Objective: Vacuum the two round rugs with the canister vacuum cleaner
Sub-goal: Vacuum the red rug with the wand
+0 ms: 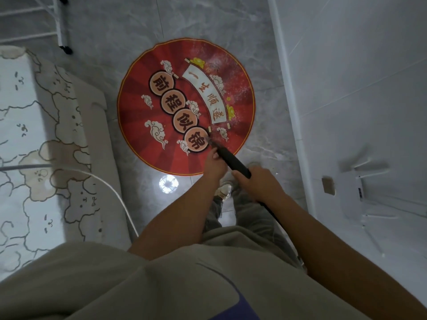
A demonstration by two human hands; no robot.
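A round red rug (pixel 138 116) with Chinese characters, clouds and a white scroll lies on the grey tiled floor ahead of my feet. White dust speckles its right part. A black vacuum wand (pixel 233 161) slants from my lap down to the rug's near right edge, its tip touching beside the lowest round character. My left hand (pixel 213 165) grips the wand low near the tip. My right hand (pixel 258 183) holds it higher up, where the black hose runs back under my right arm. The canister and a second rug are out of sight.
A bed with a cream cartoon-print cover (pixel 34 144) fills the left side, with a white cable (pixel 111 188) curving over its edge. A white wall and skirting (pixel 291 112) run along the right. A white rack leg (pixel 62 26) stands at the top left. A ceiling-light reflection (pixel 168 183) shines on the floor.
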